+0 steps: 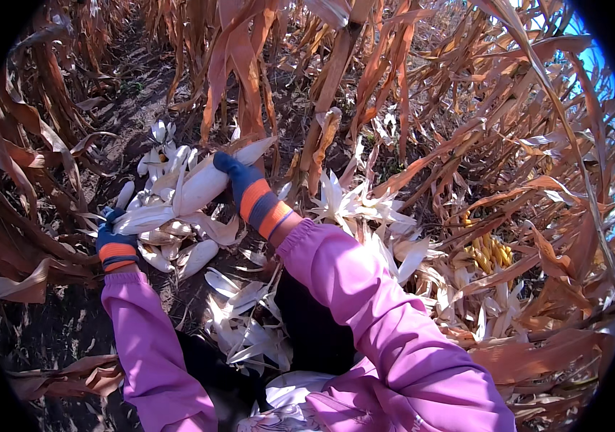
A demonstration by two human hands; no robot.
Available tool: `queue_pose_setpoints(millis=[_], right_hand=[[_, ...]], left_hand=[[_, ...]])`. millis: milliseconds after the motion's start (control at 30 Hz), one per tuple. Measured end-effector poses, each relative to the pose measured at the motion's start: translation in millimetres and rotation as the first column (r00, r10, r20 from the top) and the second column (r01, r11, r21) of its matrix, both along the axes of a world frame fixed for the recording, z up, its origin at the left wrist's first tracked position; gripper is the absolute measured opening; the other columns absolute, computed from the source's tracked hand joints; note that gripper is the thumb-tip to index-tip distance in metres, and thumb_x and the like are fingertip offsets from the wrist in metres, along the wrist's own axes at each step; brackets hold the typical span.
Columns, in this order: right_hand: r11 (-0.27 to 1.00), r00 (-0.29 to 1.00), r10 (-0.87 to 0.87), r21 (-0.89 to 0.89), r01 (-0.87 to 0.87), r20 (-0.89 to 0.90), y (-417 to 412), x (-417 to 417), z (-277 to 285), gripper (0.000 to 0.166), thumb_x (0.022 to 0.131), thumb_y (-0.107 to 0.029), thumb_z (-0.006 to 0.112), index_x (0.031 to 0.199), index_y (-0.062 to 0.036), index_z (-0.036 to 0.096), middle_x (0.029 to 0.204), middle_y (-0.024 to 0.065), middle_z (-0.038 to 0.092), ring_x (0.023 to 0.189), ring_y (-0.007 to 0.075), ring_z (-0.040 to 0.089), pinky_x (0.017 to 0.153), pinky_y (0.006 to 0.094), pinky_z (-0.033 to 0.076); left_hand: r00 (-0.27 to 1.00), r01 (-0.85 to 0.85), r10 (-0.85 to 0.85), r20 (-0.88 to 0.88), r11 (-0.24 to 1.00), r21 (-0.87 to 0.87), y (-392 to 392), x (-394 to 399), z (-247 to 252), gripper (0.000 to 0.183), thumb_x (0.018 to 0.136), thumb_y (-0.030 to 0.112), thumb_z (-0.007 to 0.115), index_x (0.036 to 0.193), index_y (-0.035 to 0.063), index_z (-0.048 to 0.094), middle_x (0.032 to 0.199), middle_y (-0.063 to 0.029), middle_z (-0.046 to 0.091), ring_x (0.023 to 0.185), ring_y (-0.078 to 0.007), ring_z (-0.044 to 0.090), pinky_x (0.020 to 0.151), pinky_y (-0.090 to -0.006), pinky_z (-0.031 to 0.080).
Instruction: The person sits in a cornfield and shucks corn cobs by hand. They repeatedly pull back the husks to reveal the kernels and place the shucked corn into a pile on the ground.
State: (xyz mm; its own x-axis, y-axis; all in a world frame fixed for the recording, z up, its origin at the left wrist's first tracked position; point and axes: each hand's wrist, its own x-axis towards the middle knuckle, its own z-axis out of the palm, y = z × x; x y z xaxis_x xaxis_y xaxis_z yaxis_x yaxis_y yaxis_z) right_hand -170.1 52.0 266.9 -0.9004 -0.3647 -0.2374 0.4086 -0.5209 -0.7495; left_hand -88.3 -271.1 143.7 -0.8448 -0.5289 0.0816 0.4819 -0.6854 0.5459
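Both of my hands wear dark blue knit gloves with orange-striped cuffs. A large corn ear in pale dry husk (204, 187) is held above a pile of husk-covered ears (161, 178). My right hand (240, 175) grips its upper right end, where a husk tip sticks out past the glove. At the lower left, my left hand (114, 232) is closed on a strip of husk (144, 220) that stretches toward the ear. Whether this strip is still joined to the ear I cannot tell. More unhusked ears, such as one pale ear (198, 258), lie on the soil below.
Dry standing corn stalks (334, 81) rise ahead and to the right. Stripped husks (248, 324) lie between my legs, with another husk heap (348, 202) right of my right wrist. Bare yellow ears (487, 252) lie farther right among dry leaves. A soil strip (134, 92) runs ahead on the left.
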Motion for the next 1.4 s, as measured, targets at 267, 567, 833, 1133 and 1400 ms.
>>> queue_pose_setpoints(millis=[267, 567, 833, 1133, 1400], right_hand=[[0.999, 0.998, -0.031, -0.043, 0.029, -0.056, 13, -30, -42, 0.049, 0.072, -0.028, 0.068, 0.105, 0.0000, 0.046, 0.094, 0.0140, 0.055, 0.078, 0.0275, 0.058, 0.067, 0.0409, 0.052], [0.995, 0.997, -0.071, -0.070, 0.072, 0.028, 20, -34, -41, 0.050, 0.073, -0.032, 0.067, 0.106, -0.0022, 0.046, 0.098, 0.0148, 0.053, 0.086, 0.0313, 0.055, 0.069, 0.0468, 0.051], [0.997, 0.994, 0.074, -0.001, -0.074, 0.081, 21, -28, -41, 0.044, 0.076, -0.032, 0.064, 0.107, -0.0061, 0.046, 0.100, 0.0138, 0.054, 0.088, 0.0299, 0.056, 0.073, 0.0485, 0.049], [0.920, 0.963, 0.268, 0.303, -0.248, -0.025, 23, -28, -37, 0.044, 0.076, -0.038, 0.062, 0.105, -0.0066, 0.049, 0.093, 0.0114, 0.057, 0.078, 0.0263, 0.058, 0.065, 0.0413, 0.050], [0.386, 0.106, 0.537, 0.356, 0.851, -0.837, 34, -12, -1, 0.055, 0.055, -0.021, 0.073, 0.105, -0.0087, 0.051, 0.106, 0.0140, 0.049, 0.103, 0.0313, 0.044, 0.090, 0.0432, 0.033]], left_hand=[[0.983, 0.099, -0.129, 0.127, 0.970, 0.223, 59, 5, 41, 0.036, 0.085, 0.033, 0.050, 0.109, 0.0063, 0.052, 0.109, -0.0113, 0.054, 0.099, -0.0249, 0.051, 0.090, -0.0431, 0.040], [0.902, 0.152, 0.049, 0.429, 0.894, -0.422, 119, 2, 72, 0.051, 0.076, 0.052, 0.055, 0.107, 0.0107, 0.053, 0.100, -0.0018, 0.055, 0.095, -0.0156, 0.050, 0.082, -0.0314, 0.037], [0.901, 0.344, 0.249, 0.355, 0.087, -0.935, 161, -4, 74, 0.065, 0.069, 0.037, 0.068, 0.114, -0.0029, 0.045, 0.105, -0.0131, 0.057, 0.094, -0.0222, 0.054, 0.081, -0.0317, 0.043], [0.890, 0.387, 0.213, 0.404, 0.117, -0.915, 164, -1, 69, 0.054, 0.077, 0.048, 0.054, 0.104, 0.0005, 0.053, 0.090, -0.0119, 0.060, 0.080, -0.0197, 0.056, 0.073, -0.0311, 0.043], [0.864, 0.344, 0.360, 0.351, 0.087, -0.935, 153, -1, 65, 0.050, 0.080, 0.045, 0.051, 0.103, 0.0011, 0.054, 0.088, -0.0133, 0.061, 0.078, -0.0223, 0.057, 0.072, -0.0322, 0.043]])
